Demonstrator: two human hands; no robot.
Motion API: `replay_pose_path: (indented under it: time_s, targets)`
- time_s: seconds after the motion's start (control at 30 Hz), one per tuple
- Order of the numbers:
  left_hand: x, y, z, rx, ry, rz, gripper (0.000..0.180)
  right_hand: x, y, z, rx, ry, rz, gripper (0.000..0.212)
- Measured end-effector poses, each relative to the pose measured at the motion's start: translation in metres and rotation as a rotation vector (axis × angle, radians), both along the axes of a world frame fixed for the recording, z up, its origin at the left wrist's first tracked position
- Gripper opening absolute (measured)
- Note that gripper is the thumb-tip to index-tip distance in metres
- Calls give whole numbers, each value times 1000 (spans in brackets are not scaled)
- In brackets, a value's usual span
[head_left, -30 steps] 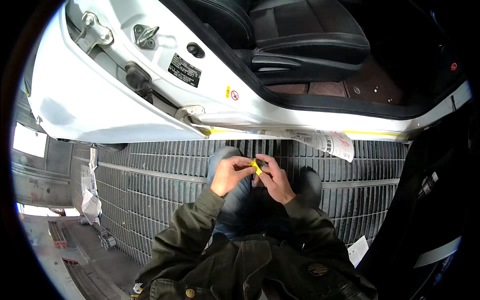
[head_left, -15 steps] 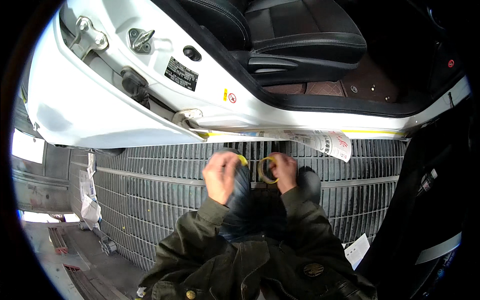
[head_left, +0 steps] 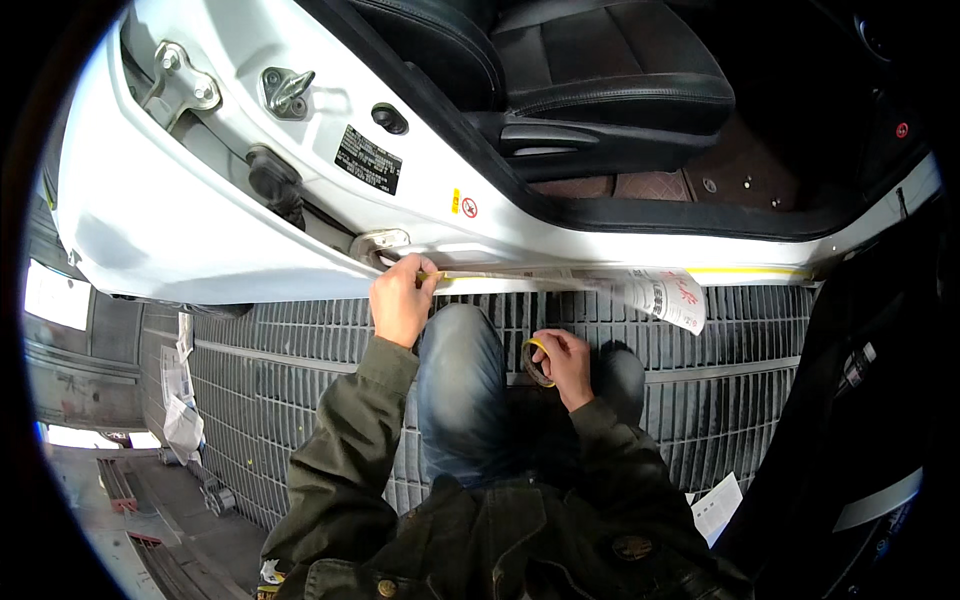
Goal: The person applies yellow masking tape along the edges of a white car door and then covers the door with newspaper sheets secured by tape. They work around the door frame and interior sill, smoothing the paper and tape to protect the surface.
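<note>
Tape end pressed on the white sill [head_left: 300, 270] by left hand [head_left: 400, 298] — right hand [head_left: 563, 362] grips the tape roll [head_left: 533, 362]; masking paper [head_left: 660, 293] partly fixed.

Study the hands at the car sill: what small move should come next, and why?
Probably press the tape end down along the sill. The left hand pins yellow tape at the sill's left end, while the right hand holds the tape roll low, off the sill.

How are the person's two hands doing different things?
The left hand reaches up and presses on the white car sill, at the end of a yellow tape strip; the right hand stays lower, over the knee, holding a tape roll. The left arm is stretched out, the right one bent. Both are bare, in green sleeves.
</note>
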State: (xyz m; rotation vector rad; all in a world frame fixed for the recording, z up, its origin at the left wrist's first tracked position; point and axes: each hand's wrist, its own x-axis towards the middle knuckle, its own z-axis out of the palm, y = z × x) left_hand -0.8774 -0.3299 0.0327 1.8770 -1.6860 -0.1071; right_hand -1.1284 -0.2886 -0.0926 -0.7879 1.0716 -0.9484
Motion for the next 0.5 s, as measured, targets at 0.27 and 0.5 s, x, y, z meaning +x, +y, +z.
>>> replay_pose_path:
  time_s: [0.27, 0.5]
  targets:
    - [-4, -34, -2, -241, -188, 75, 18, 0, 10, 5, -29, 33, 20, 22]
    - [2, -34, 11, -167, -238, 192, 28, -5, 17, 4, 13, 10, -20, 23]
